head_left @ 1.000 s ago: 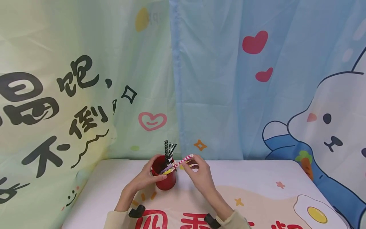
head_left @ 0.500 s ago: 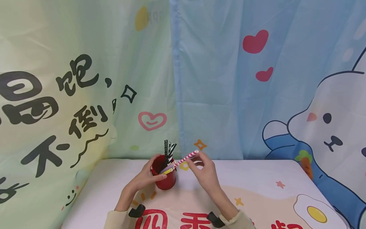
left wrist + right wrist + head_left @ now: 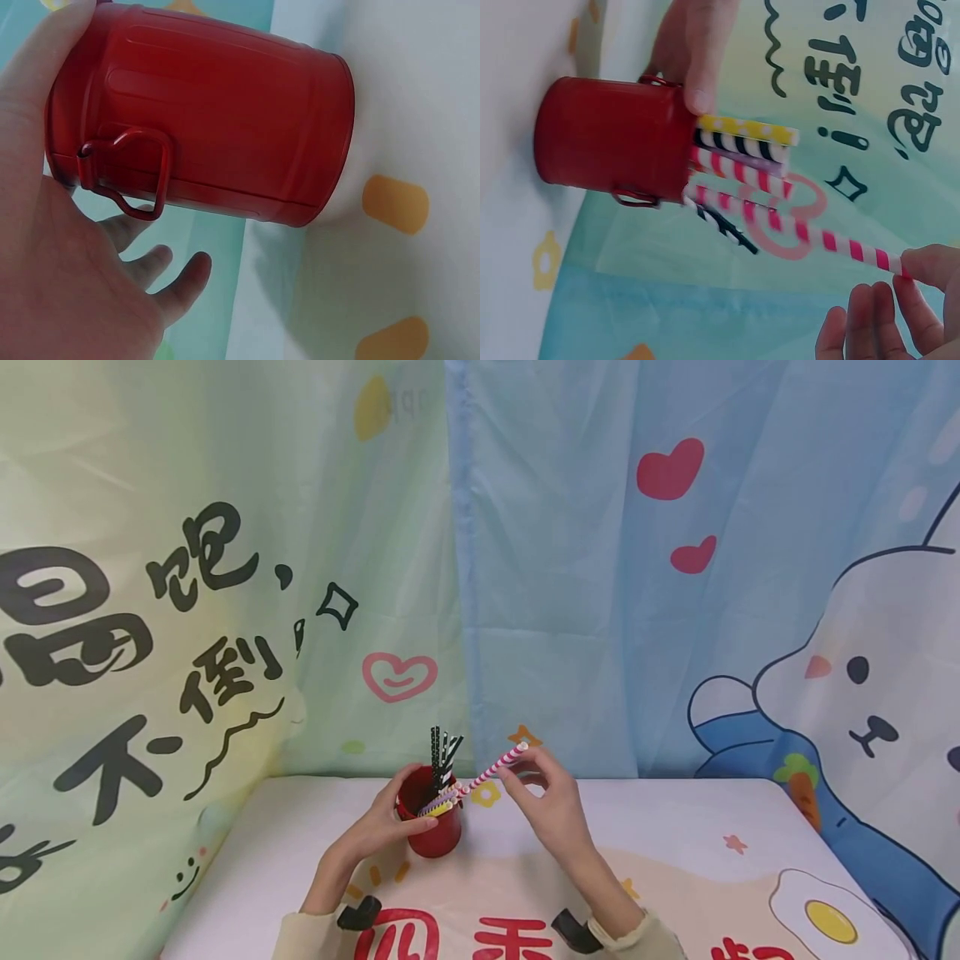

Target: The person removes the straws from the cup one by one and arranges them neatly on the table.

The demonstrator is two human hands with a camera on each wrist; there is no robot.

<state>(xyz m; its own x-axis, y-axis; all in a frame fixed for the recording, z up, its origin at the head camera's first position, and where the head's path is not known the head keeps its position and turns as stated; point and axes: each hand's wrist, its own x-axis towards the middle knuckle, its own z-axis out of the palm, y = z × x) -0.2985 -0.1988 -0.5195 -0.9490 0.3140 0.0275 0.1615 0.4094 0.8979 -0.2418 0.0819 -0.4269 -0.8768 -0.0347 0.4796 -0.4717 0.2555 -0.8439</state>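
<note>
A small red metal bucket (image 3: 438, 838) stands upright on the table, a wire handle (image 3: 166, 172) at its side. My left hand (image 3: 378, 823) grips it near the rim, thumb across the near side. My right hand (image 3: 551, 806) pinches the upper end of a red-and-white striped paper straw (image 3: 829, 241) between thumb and finger. That straw slants up to the right, its lower end at the bucket's mouth. Several other straws lean in the bucket: a yellow dotted one (image 3: 757, 130), black-and-white ones (image 3: 452, 760), and a shorter-showing striped one (image 3: 739, 171). Their lower ends are hidden.
The printed tablecloth (image 3: 675, 835) carries red characters and a fried egg picture. Behind the table hangs a patterned curtain (image 3: 547, 568), close to the table's far edge. Black wrist straps (image 3: 573, 932) sit on both arms.
My right hand has moved right and slightly up, drawing the red-and-white straw farther out of the bucket. The left hand and bucket have stayed in place.
</note>
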